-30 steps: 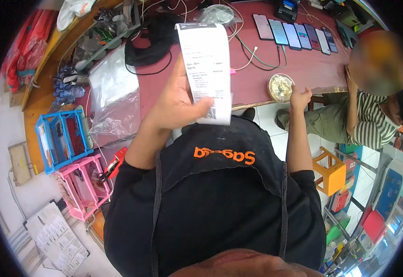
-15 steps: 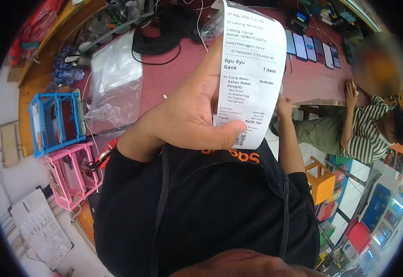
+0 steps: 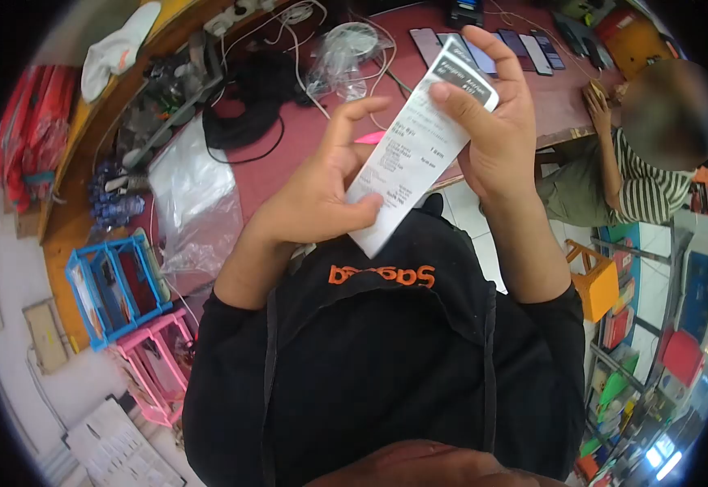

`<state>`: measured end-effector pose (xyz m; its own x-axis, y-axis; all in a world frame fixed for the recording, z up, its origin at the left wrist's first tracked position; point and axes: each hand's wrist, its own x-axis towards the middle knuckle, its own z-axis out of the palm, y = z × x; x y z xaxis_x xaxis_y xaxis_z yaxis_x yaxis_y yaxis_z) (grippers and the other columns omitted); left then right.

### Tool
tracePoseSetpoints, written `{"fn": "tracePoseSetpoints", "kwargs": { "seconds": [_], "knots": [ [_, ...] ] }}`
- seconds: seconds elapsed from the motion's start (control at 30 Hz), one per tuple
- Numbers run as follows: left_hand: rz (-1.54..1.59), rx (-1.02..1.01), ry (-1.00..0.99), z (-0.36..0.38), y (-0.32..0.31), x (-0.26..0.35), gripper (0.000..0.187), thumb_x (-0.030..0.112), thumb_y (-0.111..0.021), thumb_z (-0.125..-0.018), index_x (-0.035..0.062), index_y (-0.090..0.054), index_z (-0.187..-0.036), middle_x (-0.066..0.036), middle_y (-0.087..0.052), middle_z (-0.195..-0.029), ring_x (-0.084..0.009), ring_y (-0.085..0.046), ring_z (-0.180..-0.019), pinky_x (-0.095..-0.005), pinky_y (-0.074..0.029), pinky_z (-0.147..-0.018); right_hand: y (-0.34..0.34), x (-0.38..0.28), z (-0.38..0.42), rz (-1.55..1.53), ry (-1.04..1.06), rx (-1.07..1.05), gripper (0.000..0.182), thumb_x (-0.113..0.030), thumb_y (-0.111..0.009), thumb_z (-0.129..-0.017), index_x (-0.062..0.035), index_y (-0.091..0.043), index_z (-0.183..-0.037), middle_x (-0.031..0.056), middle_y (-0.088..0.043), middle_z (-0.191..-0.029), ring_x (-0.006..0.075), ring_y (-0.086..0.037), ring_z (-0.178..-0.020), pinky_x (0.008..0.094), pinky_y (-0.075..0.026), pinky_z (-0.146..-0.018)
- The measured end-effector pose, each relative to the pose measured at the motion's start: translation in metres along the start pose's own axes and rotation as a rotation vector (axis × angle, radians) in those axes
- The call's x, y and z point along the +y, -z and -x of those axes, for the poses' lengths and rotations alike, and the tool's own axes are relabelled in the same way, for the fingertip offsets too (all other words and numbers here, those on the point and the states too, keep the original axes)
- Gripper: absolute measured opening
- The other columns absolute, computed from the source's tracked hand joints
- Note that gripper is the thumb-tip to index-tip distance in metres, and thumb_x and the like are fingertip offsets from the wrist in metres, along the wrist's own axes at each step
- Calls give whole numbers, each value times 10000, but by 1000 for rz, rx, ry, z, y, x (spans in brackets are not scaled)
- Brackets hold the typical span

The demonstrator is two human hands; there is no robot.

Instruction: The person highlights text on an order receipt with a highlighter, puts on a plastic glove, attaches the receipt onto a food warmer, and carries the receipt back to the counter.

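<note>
A long printed paper receipt [image 3: 419,142] hangs at a slant in front of my chest, its top end towards the upper right. My left hand [image 3: 321,183] pinches its lower part, thumb on the print and index finger raised. My right hand [image 3: 496,122] grips the upper end, with the thumb across the printed face and the fingers behind the paper. The black apron [image 3: 378,349] with orange letters lies just below the receipt. Something bright pink [image 3: 370,138] shows partly behind the paper.
A red table [image 3: 261,174] carries plastic bags [image 3: 196,187], a black cap [image 3: 240,122], cables and a row of phones [image 3: 535,53]. At the right sits a person in a striped shirt [image 3: 642,183]. Blue [image 3: 118,288] and pink racks [image 3: 155,365] and an orange stool [image 3: 593,284] stand nearby.
The receipt has gone from upright to slanted and moved lower. My right hand has come up from the table side and taken hold of its upper end. The view has shifted.
</note>
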<state>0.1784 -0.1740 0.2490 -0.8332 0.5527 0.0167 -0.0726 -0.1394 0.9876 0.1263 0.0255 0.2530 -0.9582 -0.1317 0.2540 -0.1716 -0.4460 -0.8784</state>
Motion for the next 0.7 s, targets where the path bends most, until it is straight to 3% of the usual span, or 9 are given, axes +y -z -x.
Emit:
{"fn": "tracePoseSetpoints", "kwargs": {
  "seconds": [0.13, 0.2, 0.3, 0.37, 0.43, 0.5, 0.6, 0.67, 0.7],
  "knots": [
    [32, 74, 50, -3, 13, -14, 416, -7, -560, -828, 3, -459, -1232, -95, -656, -1011, -99, -613, -906, -254, -480, -780, 24, -6, 1, -123, 97, 225, 570, 67, -701, -782, -17, -408, -1263, 110, -608, -1040, 148, -616, -901, 292, -522, -815],
    [-144, -14, 101, -7, 35, -22, 141, 79, -597, -886, -1, -577, -1000, -43, -660, -857, -46, -585, -739, -210, -462, -653, 51, 0, 3, -108, 142, 319, 540, 79, -691, -786, -20, -414, -1239, 103, -604, -1038, 147, -618, -897, 280, -524, -818],
    [-120, 159, 88, -16, 36, -14, 137, 139, -613, -903, 15, -603, -846, -5, -635, -736, -13, -541, -655, -186, -428, -579, 80, 6, 12, -91, 175, 449, 583, 45, -709, -780, -1, -391, -1266, 94, -592, -1034, 191, -603, -965, 334, -500, -879],
    [-199, 182, 62, -25, 39, -15, 121, 128, -609, -894, 14, -620, -857, -2, -636, -727, -28, -543, -646, -210, -434, -576, 77, 2, 22, 1155, 530, 594, 731, -31, -747, -754, 16, -320, -1345, 122, -585, -1045, 260, -566, -1050, 416, -438, -955],
    [-495, 147, -92, -36, 35, -14, 143, 139, -618, -875, 5, -636, -827, -7, -641, -722, -51, -538, -611, -251, -427, -544, 72, -7, 20, 1252, 743, 588, 730, -125, -770, -733, 17, -389, -1339, 131, -596, -1054, 299, -530, -1099, 444, -378, -999],
    [-553, 124, -57, -45, 27, -7, 163, 155, -626, -847, -2, -654, -814, -29, -635, -678, -74, -537, -585, -286, -417, -530, 62, -18, 20, 1094, 620, -162, 538, -148, -744, -762, -15, -535, -1240, 121, -603, -1099, 279, -530, -1106, 407, -382, -997],
    [-732, 13, 18, -59, 19, -5, 145, 111, -617, -857, -18, -638, -795, -35, -619, -654, -54, -534, -612, -241, -426, -575, 55, 13, 23, 845, 268, -289, 315, -173, -721, -798, -35, -648, -1072, 93, -644, -1026, 211, -578, -1022, 362, -427, -940],
    [-858, -22, -24, -66, 17, -6, 168, 141, -636, -823, -17, -638, -765, -90, -622, -635, -128, -576, -572, -282, -434, -561, 65, 28, 13, 673, -271, -452, 164, -135, -655, -868, -22, -649, -988, 45, -637, -908, 125, -588, -891, 314, -476, -822],
    [-857, -29, -29, -69, 17, -7, 168, 141, -636, -823, -17, -638, -765, -90, -622, -635, -128, -576, -572, -282, -434, -561, 67, 30, 12, 677, -271, -445, 164, -135, -655, -868, -22, -649, -988, 45, -637, -908, 125, -588, -891, 314, -476, -822]
  ]
}}
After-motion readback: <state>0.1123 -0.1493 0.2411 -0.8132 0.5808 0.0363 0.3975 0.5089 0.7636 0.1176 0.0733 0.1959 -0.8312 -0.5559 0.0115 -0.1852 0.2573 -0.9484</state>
